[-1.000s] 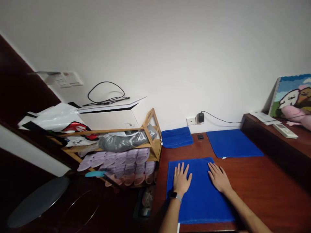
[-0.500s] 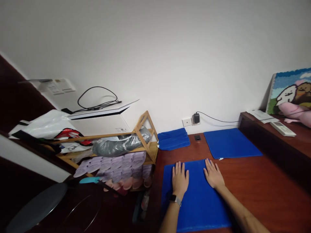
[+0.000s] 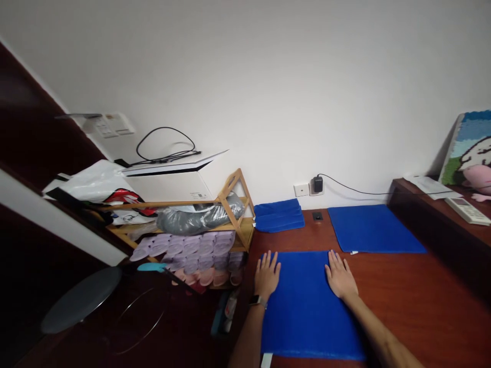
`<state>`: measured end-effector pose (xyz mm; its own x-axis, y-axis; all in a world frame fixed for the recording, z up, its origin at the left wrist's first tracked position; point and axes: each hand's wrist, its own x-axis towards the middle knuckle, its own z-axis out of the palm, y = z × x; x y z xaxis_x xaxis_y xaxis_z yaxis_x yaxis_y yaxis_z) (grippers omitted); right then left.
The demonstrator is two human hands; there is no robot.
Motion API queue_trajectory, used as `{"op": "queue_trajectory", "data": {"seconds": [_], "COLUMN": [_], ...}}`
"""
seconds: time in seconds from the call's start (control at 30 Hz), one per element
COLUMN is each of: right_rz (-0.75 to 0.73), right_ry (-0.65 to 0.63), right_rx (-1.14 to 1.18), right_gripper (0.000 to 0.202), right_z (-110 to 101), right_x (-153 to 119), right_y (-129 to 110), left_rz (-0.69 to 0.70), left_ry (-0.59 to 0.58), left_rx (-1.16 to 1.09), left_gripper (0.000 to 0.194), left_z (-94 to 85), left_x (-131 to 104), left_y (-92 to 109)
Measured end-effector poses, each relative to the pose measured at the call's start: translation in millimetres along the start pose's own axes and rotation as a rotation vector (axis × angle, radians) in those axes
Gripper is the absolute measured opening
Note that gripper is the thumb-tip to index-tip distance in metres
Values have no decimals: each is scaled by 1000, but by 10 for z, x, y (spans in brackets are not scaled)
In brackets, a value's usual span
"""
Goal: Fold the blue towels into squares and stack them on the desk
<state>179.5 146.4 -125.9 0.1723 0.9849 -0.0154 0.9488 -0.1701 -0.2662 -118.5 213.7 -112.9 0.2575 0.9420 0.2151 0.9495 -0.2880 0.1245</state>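
Note:
A blue cloth (image 3: 307, 306) lies spread flat on the reddish-brown table (image 3: 414, 291). My left hand (image 3: 267, 276), with a watch on the wrist, rests palm down on its upper left edge, fingers apart. On the upper right edge lies my right hand (image 3: 341, 276), flat with fingers stretched out. A folded blue cloth (image 3: 279, 215) sits near the wall at the back left. Another flat blue cloth (image 3: 376, 228) is at the back right. Neither hand holds anything.
At the left stands a wooden rack (image 3: 236, 214) with purple and pink slippers, a white box (image 3: 172, 185) and bags. A dark round stool (image 3: 82, 299) is lower left. A raised ledge at the right bears a remote (image 3: 468, 210). A black plug (image 3: 318, 184) is in the wall.
My left hand has moved left, from the cloth's upper middle to its left edge. My right hand stays near the right edge. The view has shifted slightly, and a white tag now shows at the bottom.

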Motion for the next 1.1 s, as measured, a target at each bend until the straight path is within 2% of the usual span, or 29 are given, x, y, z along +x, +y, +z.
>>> {"op": "queue_trajectory", "data": {"seconds": [0.07,0.13,0.33,0.47,0.57,0.63,0.67,0.73,0.83,0.9,0.93,1.0,1.03,1.1], "right_rz": [5,7,-2,-30,-45,-47,-44,-39,-37,-45,-51,-51,-46,-35], "right_ry": [-7,-20,-119,-54,-32,-34,-35,-38,-50,-60,-64,-64,-61,-55], "right_rx": [-16,-20,14,-1,17,23,24,23,5,-6,-8,-9,-11,-16], "right_gripper": [73,73,73,72,71,70,70,70,70,69,69,69,69,69], "right_z": [10,8,-59,-53,-38,-36,-36,-39,-42,-43,-43,-45,-47,-48], "right_x": [10,25,46,6,-12,-10,-6,3,13,15,14,8,4,-7], "right_y": [3,12,85,105,99,95,94,95,103,110,112,113,111,106], "left_rz": [-27,-31,-50,-42,-24,-8,15,120,317,334,324,290,267,191], "left_ry": [11,19,-1,-22,8,58,82,99,18,-49,-75,-99,-97,-81], "left_rx": [8,4,22,37,51,54,45,1,-91,-135,-150,-160,-151,-109], "left_gripper": [53,54,55,56,55,55,55,55,56,58,59,60,60,60], "left_z": [-12,0,17,-29,-109,-167,-184,-170,-28,96,149,211,218,187], "left_x": [-26,-34,-39,-107,-137,-114,-90,-32,32,44,42,29,17,-19], "left_y": [-254,-348,-244,-296,-317,-182,-47,353,1095,1471,1575,1574,1471,1108]}}
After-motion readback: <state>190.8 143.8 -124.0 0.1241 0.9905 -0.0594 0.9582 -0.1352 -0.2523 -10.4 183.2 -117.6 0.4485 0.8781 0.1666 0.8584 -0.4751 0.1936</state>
